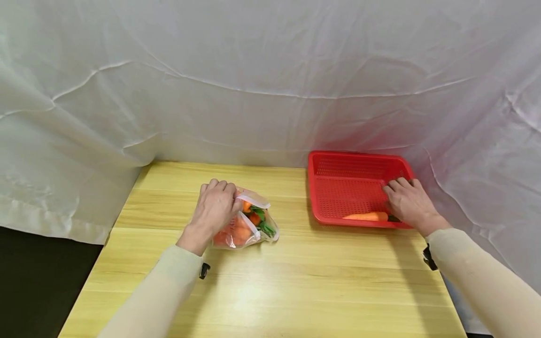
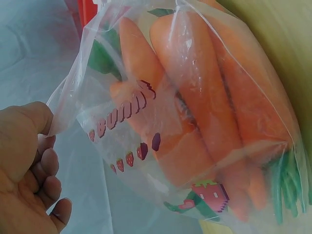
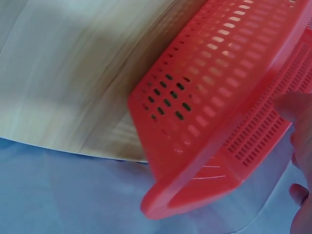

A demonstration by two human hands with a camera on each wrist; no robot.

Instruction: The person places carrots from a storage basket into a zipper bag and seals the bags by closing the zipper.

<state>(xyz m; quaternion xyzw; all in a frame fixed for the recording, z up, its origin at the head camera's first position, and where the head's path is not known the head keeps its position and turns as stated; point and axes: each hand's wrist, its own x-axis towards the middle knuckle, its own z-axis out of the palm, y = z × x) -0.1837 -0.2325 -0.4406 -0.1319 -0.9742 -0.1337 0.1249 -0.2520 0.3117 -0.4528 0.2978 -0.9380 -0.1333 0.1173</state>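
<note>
My left hand (image 1: 213, 209) pinches the edge of a clear zip bag (image 2: 92, 117) between thumb and fingers. Strawberries and lettering are printed on the bag, and several orange carrots (image 2: 190, 63) with green tops show through it. In the head view the bag's mouth gapes toward the right. My right hand (image 1: 410, 204) is over the right end of a red plastic basket (image 1: 313, 197), its fingers loosely bent with nothing seen between them. Below it a carrot (image 1: 367, 216) lies along the basket's front wall, its dark end partly hidden by the hand.
The light wood table (image 1: 270, 291) has the basket at its back right, close to the pale cloth (image 1: 270, 122) hanging behind and at the sides. Slotted walls and a raised rim surround the basket floor. A dark area (image 1: 38, 281) lies beyond the table's left edge.
</note>
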